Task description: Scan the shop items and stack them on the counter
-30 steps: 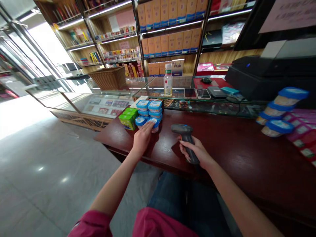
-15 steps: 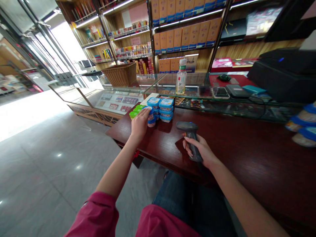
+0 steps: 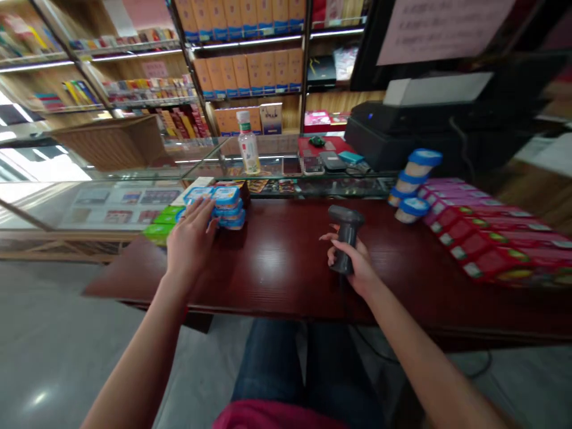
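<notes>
My left hand [image 3: 192, 235] reaches over the near side of several clear tubs with blue lids [image 3: 229, 208], stacked at the left of the dark wooden counter [image 3: 277, 262]. Its fingers are stretched out, the thumb apart, and they hide part of the nearest tubs; whether they touch a lid I cannot tell. Green packs [image 3: 161, 227] lie just left of that hand. In my right hand [image 3: 358, 265] is a black barcode scanner [image 3: 345, 217], held upright by its handle above the counter, fingers wrapped round it.
More blue-lidded tubs [image 3: 415, 173] stand in an uneven stack at the right, beside rows of red and purple boxes [image 3: 482, 238]. Behind, a bottle [image 3: 249, 149] stands on the glass showcase [image 3: 375, 186]. A cable runs below the counter's front edge.
The view has swung right, bringing the red boxes and right-hand tubs into sight. My left hand has drawn back slightly from the tubs, its fingers now straighter. The scanner stays in my right hand.
</notes>
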A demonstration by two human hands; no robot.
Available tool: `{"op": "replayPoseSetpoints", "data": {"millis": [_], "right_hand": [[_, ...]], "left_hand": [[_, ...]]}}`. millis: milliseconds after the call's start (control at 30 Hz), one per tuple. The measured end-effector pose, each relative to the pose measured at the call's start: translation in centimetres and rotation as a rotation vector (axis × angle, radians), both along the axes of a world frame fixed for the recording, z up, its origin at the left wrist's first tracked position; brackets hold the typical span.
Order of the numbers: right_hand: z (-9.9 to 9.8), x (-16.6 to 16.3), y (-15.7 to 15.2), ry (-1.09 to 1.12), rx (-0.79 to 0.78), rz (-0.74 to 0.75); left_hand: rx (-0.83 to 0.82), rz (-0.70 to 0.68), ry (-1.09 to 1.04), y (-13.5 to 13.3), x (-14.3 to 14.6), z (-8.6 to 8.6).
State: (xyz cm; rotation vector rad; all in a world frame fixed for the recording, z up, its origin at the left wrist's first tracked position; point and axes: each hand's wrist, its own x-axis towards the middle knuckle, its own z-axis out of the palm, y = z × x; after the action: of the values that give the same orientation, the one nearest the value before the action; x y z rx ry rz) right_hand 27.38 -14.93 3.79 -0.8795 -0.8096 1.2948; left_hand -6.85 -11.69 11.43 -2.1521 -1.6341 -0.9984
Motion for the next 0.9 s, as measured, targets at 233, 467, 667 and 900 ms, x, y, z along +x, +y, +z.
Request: {"op": "replayPoseSetpoints", "data": {"millis": [233, 467, 667, 900], "right_hand": [[-0.1, 9.1, -1.1, -0.116, 0.083, -0.480], [-0.8, 14.8, -3.3, -0.198, 0.049, -0.666], [-1.6, 15.7, -2.6, -0.117, 0.002, -0.694], [-1.4, 15.7, -2.8, -0.072, 0.015, -0.658]], "left_hand": [[-0.134, -0.697, 0.040, 5.3, 19.8, -2.1], [-0.283, -0.889, 0.111, 9.1, 39.1, -3.3], [-0.312, -0.824, 0.157, 10.6, 47.0, -5.2], [-0.364, -0.831, 0.077, 12.1, 44.6, -6.4]]}}
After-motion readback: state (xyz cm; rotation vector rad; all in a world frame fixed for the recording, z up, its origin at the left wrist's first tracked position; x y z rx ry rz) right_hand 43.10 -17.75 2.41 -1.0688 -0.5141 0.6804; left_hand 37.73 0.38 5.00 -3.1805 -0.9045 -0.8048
